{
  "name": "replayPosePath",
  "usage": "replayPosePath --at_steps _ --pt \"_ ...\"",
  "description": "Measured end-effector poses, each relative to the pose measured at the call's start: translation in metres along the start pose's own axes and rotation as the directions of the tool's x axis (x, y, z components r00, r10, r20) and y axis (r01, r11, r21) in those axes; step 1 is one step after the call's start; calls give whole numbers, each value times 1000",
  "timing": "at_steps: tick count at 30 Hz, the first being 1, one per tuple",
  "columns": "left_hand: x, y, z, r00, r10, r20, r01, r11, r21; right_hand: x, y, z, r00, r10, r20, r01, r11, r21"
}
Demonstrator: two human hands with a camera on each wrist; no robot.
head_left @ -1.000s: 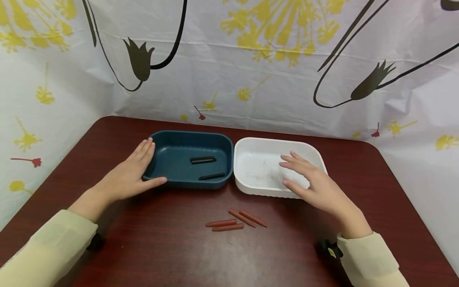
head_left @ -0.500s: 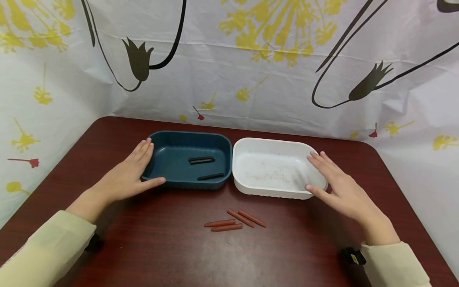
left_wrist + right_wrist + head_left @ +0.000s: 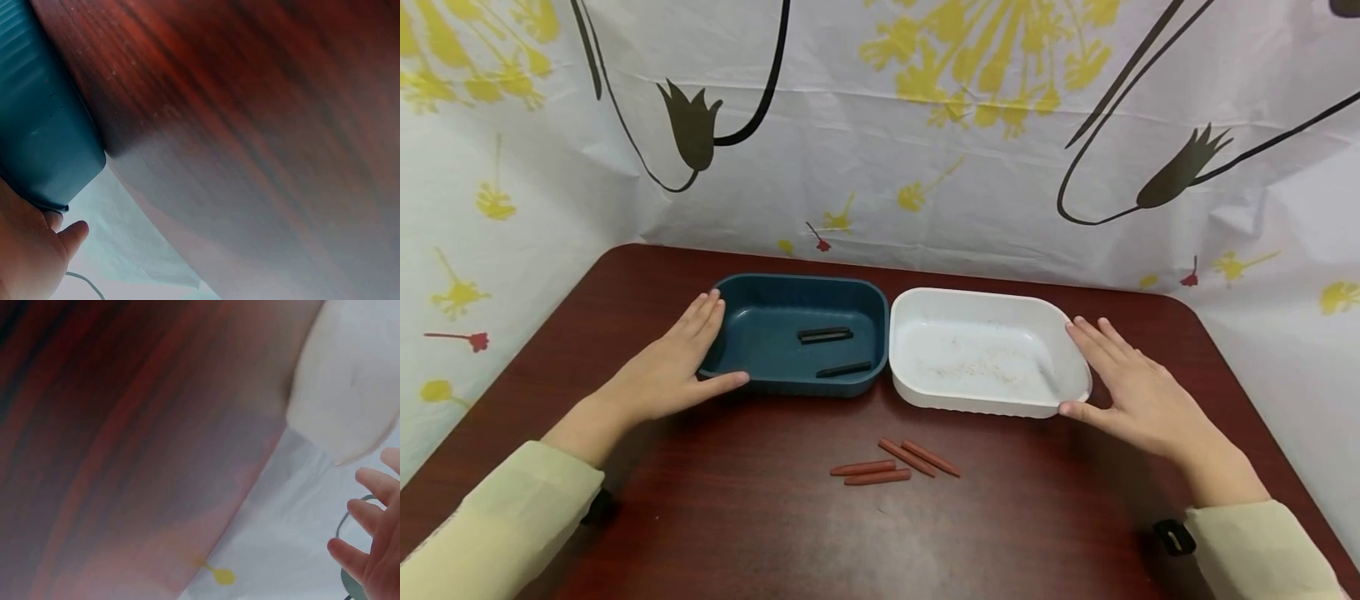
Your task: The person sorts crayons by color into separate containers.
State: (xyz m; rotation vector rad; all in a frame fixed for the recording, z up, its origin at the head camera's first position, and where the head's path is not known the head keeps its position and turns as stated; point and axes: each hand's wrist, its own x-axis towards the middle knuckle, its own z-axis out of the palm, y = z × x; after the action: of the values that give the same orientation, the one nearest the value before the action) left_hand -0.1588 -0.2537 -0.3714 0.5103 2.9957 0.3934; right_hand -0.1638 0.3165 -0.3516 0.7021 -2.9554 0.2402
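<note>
Left hand (image 3: 662, 375) flat, grip open, against left end of blue tray (image 3: 850, 293); right hand (image 3: 1138, 396) likewise open at right end of white tray (image 3: 977, 296). Both on bench (image 3: 700, 517). Trays judged light, rigid, smooth plastic; best held by rim.

From my head view, even, bright light falls from above, leaving a soft sheen on the table (image 3: 880, 542) near me and faint shadows under both hands. My wrist views are blurred, washed-out close-ups.

Two trays (image 3: 985, 400), four red crayons (image 3: 895, 464), two black (image 3: 823, 334).
</note>
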Motion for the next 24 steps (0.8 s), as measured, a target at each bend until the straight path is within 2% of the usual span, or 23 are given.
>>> replayPosePath --at_steps 5,19,24 --pt "0 0 1 1000 1 -3 -1 1000 3 2 5 3 1000 8 29 -6 998 -59" --pt "0 -1 0 1000 13 -2 -13 1000 -2 7 8 12 996 0 88 5 998 -56" --pt "-1 0 -2 999 49 -12 -48 999 13 7 7 12 992 -9 124 18 997 -75"
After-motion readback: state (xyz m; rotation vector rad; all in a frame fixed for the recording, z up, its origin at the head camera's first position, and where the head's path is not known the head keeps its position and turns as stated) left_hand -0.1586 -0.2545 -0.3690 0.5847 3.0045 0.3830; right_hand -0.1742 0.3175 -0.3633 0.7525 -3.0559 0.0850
